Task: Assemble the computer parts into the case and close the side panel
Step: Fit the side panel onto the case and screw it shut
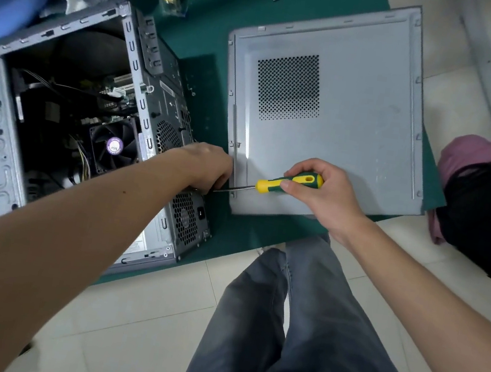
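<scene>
Driving what looks like a screw into the rear face of the open grey steel computer case [66, 129], the right hand [324, 197] wraps its fingers and thumb round the green-and-yellow plastic handle of a screwdriver [288, 184]. Its thin metal shaft runs level toward the case's back wall, just above the perforated power supply grille [184, 218]. The left hand [209, 166] curls at the shaft's tip, probably steadying bit and screw; what it pinches is hidden, so how it grips I cannot tell.

The case lies on its side on the dark green work mat [214, 39], open side up, likely so the parts inside can be reached from above. The flat grey metal side panel with its square vent patch [326, 118] lies well to the right of the case, inner face up, parked until closing, so the task seems partly done.

Inside the case, the black cooling fan [114, 145] carries a round purple sticker; its writing is too small to read.
</scene>
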The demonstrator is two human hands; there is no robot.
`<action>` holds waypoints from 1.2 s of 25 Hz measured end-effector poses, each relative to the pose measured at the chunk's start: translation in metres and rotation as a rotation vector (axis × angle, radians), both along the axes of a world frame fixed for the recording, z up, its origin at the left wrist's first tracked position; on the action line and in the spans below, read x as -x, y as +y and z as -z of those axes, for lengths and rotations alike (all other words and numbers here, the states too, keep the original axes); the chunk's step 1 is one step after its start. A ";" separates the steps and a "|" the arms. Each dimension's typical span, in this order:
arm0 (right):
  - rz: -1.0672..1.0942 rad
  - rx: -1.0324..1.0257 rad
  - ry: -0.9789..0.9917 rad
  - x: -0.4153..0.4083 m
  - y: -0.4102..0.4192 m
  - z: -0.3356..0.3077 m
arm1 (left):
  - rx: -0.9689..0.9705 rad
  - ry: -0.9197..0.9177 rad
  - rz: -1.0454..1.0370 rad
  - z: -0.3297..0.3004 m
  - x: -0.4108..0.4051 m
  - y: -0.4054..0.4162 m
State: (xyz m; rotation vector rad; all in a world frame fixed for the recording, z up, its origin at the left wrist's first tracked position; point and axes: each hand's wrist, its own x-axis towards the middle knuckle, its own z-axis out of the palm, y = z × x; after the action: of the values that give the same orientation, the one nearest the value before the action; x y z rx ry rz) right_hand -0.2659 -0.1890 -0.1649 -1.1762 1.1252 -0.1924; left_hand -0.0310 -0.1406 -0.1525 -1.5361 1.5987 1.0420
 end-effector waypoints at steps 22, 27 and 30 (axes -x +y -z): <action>-0.236 -0.041 0.099 -0.006 -0.008 0.024 | 0.025 -0.053 0.058 -0.012 0.006 0.001; -0.213 0.009 0.149 -0.008 -0.011 0.021 | 0.497 -0.148 0.033 -0.061 0.005 0.036; -0.268 0.035 0.227 -0.012 -0.010 0.016 | 0.951 -0.099 -0.325 -0.079 0.015 0.090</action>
State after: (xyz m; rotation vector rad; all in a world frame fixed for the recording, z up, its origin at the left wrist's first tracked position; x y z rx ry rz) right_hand -0.2540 -0.1989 -0.1810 -1.3922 1.1500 0.1313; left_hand -0.0464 -0.0501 -0.0736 -2.4744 1.9286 0.3012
